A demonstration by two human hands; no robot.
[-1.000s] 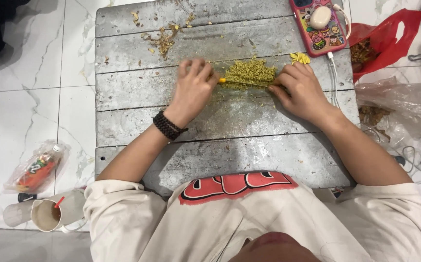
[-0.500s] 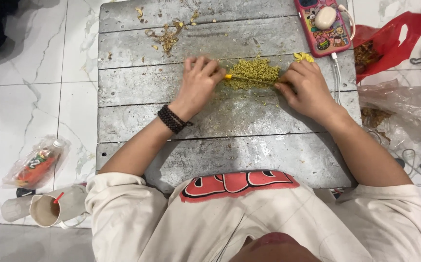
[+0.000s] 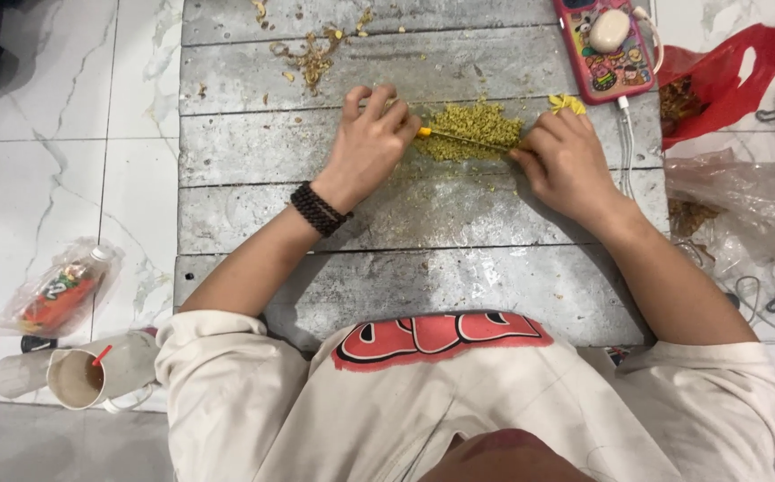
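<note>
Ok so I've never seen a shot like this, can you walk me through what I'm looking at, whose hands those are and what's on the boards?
There is no machine here. The single picture comes from a camera worn on a person's head, looking down at their own bare hands. The left hand, with a dark bead bracelet at its wrist, and the right hand pinch the two ends of a thin yellow stick lying across a pile of yellow-green crumbs. All this rests on a grey wooden board on a marble floor. A phone in a pink case lies on the board's far right corner.

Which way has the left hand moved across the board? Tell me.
No: the left hand stays at the left end of the pile, on the same plank of the board.
</note>
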